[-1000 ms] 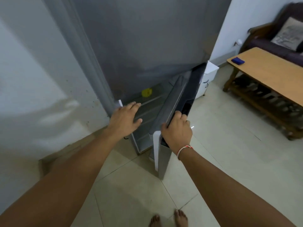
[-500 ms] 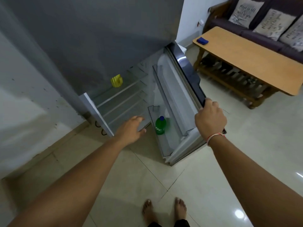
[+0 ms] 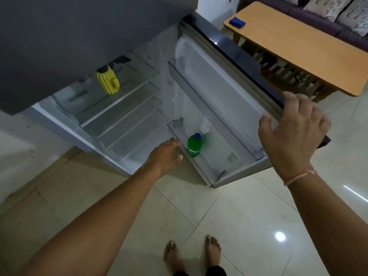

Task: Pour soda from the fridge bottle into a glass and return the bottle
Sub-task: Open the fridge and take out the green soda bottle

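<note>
The fridge stands open, and its door (image 3: 221, 90) is swung out to the right. A green soda bottle (image 3: 194, 146) with a blue cap stands upright in the lower door bin (image 3: 208, 168). My left hand (image 3: 164, 156) is open with the fingers stretched out, just left of the bin and a short gap from the bottle. My right hand (image 3: 292, 132) is curled loosely over the door's outer edge, thumb on the inner side. No glass is in view.
A yellow ribbed container (image 3: 108, 82) sits on the top glass shelf; the other shelves are bare. A wooden table (image 3: 302, 46) with a blue object (image 3: 237, 21) stands right behind the door, and a sofa (image 3: 318, 18) behind that. My bare feet (image 3: 173, 253) are on the tiled floor.
The door went from barely ajar to wide open, pulled by my right hand. My left hand left the fridge's edge and moved toward the bottle. The right fingers have loosened.
</note>
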